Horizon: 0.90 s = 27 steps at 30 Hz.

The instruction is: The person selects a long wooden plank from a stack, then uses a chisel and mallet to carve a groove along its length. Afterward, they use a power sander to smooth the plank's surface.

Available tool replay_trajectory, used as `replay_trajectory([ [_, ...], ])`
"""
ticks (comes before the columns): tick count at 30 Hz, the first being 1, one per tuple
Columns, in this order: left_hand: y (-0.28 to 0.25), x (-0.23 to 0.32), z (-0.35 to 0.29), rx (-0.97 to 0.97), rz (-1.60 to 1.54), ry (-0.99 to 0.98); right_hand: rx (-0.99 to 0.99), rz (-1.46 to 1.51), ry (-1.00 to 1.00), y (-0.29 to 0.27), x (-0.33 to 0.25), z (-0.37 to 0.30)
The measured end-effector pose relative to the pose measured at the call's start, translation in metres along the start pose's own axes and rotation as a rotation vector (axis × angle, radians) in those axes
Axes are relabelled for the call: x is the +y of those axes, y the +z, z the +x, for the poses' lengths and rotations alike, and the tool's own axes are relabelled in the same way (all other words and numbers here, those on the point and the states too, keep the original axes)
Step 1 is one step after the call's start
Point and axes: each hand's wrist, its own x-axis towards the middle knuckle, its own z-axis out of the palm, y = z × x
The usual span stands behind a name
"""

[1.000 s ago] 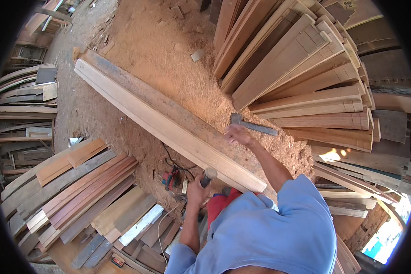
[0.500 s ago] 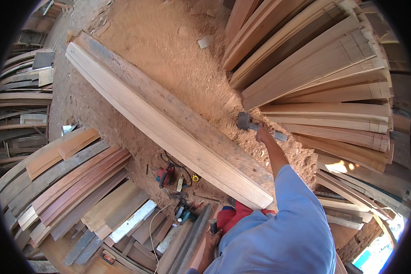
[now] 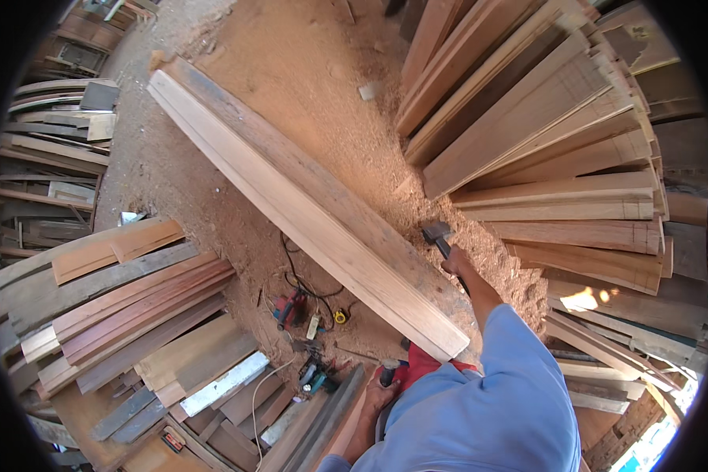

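The right grip [image 3: 456, 263] is clenched around the handle of a dark, blocky-headed hand tool [image 3: 436, 233]; whether it is a hammer or a small axe is hard to tell. The head points up and away from the fingers, and the hold along the handle probably leaves it free to swing.

The left grip [image 3: 376, 395], low beside the wearer's lap, is curled around a short, dark, round-ended handle [image 3: 389, 371]. What it belongs to is hidden.

Left of the right grip, and ahead of the left one, lies a long wooden board [image 3: 291, 214], touched by neither. It slants from far left to the wearer's red-clad legs, pale and clean, with fine lines along its length and a squared near end. Alongside it, on the side towards the right grip, runs a darker, stained beam [image 3: 354, 214], which likely steadies it.

Ahead of the left grip, a red power tool [image 3: 290, 308] and a small yellow object [image 3: 340, 316] lie on the floor [image 3: 306, 102], which is strewn with sawdust. Stacked planks [image 3: 519, 126] fan out beyond the right grip, perhaps set aside to leave room for the arms.
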Motion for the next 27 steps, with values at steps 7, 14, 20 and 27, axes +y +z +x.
replay_trajectory([
  [7, -0.016, -0.057, 0.002, 0.180, -0.084, 0.146, -0.006, 0.149, -0.034, -0.040, 0.060, -0.102],
  [14, 0.000, -0.104, -0.030, 0.196, -0.292, 0.032, 0.134, 0.207, -0.235, -0.042, 0.061, -0.237],
  [20, 0.027, -0.172, -0.028, 0.248, -0.419, 0.054, 0.311, -0.027, -0.355, -0.014, 0.050, -0.265],
  [27, 0.102, -0.259, -0.117, 0.294, -0.533, -0.126, 0.288, -0.115, -0.426, 0.015, 0.031, -0.281],
])
